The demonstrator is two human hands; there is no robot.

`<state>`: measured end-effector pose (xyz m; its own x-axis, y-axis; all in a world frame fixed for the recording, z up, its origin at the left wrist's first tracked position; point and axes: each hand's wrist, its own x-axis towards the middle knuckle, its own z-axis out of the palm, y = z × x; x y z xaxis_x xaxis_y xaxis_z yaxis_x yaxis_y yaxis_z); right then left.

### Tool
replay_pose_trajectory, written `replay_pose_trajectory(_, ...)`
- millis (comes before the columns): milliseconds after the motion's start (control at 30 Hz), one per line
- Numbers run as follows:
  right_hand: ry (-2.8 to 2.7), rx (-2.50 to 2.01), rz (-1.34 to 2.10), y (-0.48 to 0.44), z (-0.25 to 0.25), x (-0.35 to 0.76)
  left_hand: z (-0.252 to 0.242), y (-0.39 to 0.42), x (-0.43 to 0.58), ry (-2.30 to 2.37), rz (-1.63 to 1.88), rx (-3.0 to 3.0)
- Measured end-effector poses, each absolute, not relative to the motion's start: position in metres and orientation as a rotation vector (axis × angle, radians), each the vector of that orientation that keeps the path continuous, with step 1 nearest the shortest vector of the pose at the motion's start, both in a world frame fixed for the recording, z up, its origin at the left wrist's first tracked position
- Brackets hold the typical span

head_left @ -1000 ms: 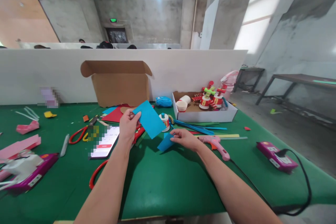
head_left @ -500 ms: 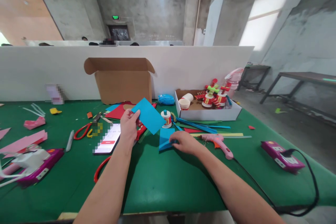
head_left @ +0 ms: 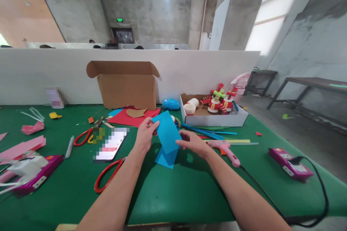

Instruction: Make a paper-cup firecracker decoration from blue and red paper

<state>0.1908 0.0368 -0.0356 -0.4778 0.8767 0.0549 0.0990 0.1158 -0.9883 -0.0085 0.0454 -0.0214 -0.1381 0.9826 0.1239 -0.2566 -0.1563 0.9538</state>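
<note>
— Blue paper sheet, one: location?
— Is held above the green tabletop; left corner is pinched by thumb and fingers of the left hand. Right edge is touched by the right hand's curled fingers; whether pinched cannot be told.
— Second blue paper piece?
— Is partly covered by the first.

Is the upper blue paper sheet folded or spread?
Spread: the upper blue paper sheet shows a broad face, no visible crease; left hand at one edge, right hand at another.
</note>
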Motion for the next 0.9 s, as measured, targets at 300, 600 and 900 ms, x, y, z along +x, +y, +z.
replay_pose_trajectory(300,-1.632,-1.185,1.1,0.048,-0.043,0.197,-0.022,0.038,-0.002,0.882,1.419,1.245)
replay_pose_trajectory(600,-1.012,-0.967,1.296,0.047,-0.038,0.193,-0.019,0.03,0.0,0.87,1.057,1.576)
replay_pose_trajectory(900,-1.165,-0.947,1.159,0.041,-0.034,0.192,-0.026,0.032,0.017,1.053,1.218,1.458)
